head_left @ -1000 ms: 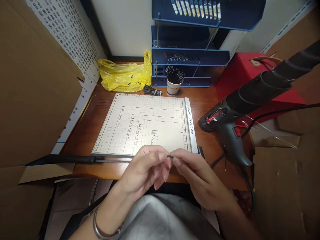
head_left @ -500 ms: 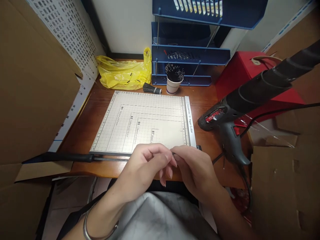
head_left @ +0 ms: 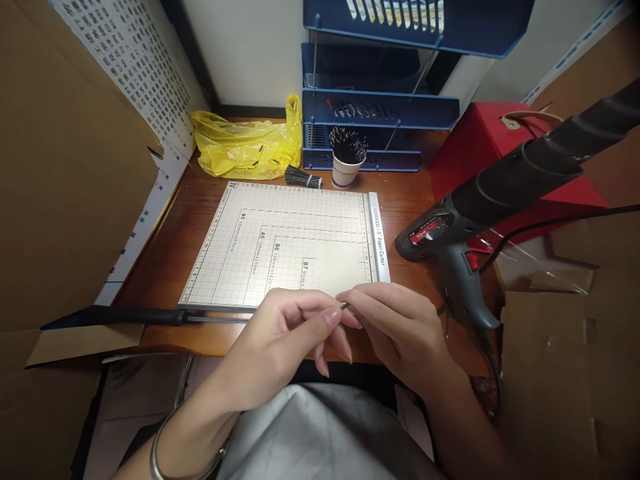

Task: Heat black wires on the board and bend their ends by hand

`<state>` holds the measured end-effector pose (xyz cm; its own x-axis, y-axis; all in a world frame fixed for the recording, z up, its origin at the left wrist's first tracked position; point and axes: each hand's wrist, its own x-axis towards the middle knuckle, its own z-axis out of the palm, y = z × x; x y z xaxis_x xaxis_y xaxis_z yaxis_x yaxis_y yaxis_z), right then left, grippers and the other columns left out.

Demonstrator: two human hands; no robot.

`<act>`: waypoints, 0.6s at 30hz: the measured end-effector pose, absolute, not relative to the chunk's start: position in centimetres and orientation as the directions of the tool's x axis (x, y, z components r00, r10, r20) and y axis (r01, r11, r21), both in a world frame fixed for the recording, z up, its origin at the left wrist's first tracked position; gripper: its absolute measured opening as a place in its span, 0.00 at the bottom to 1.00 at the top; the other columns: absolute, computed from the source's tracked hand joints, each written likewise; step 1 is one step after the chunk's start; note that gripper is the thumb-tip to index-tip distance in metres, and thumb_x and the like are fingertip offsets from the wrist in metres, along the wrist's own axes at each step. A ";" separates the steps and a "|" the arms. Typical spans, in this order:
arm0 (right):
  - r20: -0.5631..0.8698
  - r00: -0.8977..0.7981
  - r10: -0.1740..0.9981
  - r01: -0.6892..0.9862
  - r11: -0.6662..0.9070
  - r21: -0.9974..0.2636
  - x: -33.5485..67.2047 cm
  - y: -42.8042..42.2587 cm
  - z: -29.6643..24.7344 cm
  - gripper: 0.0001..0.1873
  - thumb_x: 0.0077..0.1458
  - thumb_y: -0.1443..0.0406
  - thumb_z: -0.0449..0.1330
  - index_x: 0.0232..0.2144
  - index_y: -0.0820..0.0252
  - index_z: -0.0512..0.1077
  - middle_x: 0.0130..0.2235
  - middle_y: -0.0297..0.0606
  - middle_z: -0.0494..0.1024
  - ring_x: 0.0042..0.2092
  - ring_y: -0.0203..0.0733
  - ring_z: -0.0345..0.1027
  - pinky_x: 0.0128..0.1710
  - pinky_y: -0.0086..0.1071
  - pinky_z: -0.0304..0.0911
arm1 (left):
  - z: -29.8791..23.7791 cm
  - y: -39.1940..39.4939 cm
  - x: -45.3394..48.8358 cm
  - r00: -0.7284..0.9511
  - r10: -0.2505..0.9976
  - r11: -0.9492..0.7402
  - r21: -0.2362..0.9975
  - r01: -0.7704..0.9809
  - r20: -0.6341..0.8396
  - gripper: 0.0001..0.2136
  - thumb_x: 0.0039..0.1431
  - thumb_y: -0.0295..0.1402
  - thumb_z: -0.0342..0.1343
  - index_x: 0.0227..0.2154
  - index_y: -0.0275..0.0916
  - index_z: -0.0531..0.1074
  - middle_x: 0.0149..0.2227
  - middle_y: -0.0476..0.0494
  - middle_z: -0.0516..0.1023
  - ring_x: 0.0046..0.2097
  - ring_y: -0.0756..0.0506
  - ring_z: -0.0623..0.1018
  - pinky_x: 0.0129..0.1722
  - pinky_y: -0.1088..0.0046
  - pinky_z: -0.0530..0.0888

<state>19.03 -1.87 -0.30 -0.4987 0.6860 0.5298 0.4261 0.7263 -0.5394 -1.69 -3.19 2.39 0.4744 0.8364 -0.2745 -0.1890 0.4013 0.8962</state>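
My left hand (head_left: 295,340) pinches a thin, short black piece (head_left: 345,306) between thumb and forefinger, its other fingers loosely curled below. Close against it, my right hand (head_left: 400,327) has its fingertips closed at the other end of that piece. The fingers hide most of it, so I cannot tell exactly what it is. Both hands are over the near edge of a paper cutter (head_left: 280,227) with a printed grid. Behind the cutter stands a paper cup (head_left: 345,175) full of thin black wires (head_left: 349,143) with pale tips. A tied bundle of black wires (head_left: 303,177) lies beside the cup.
A heat gun (head_left: 450,247) leans at the right, before a red box (head_left: 485,147). At the back are a yellow plastic bag (head_left: 240,147) and a blue tray rack (head_left: 380,110). The cutter's black handle (head_left: 135,315) sticks out left. Cardboard (head_left: 65,167) walls the left side.
My hands have shifted slightly and the fingertips have drawn a little apart, so more of the black piece shows. My right hand has moved a bit to the right.
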 end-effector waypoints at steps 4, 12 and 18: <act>0.480 -0.530 0.699 0.444 0.711 -0.546 19.2 -1.7 -0.2 0.13 0.71 0.70 0.51 0.48 0.57 0.74 0.41 0.41 0.83 0.39 0.40 0.77 0.38 0.33 0.67 | 2.8 -3.3 -1.8 0.435 0.847 0.367 0.928 -0.060 -0.307 0.15 0.69 0.41 0.56 0.40 0.35 0.82 0.28 0.46 0.81 0.26 0.53 0.74 0.26 0.81 0.72; 0.470 -0.571 0.674 0.465 0.736 -0.492 19.7 -1.5 -0.6 0.14 0.70 0.71 0.52 0.50 0.58 0.74 0.41 0.41 0.83 0.38 0.39 0.76 0.37 0.33 0.65 | 3.3 -3.0 -1.5 0.355 0.863 0.298 0.930 0.215 -0.359 0.14 0.65 0.36 0.52 0.31 0.35 0.80 0.25 0.46 0.80 0.26 0.50 0.73 0.25 0.76 0.68; 0.426 -0.596 0.680 0.499 0.730 -0.467 19.7 -1.7 -0.4 0.13 0.71 0.70 0.51 0.50 0.58 0.73 0.40 0.40 0.83 0.36 0.38 0.74 0.36 0.34 0.62 | 3.4 -3.0 -1.3 0.312 0.884 0.242 0.911 0.333 -0.349 0.12 0.60 0.34 0.52 0.26 0.36 0.77 0.21 0.47 0.78 0.24 0.50 0.72 0.23 0.75 0.63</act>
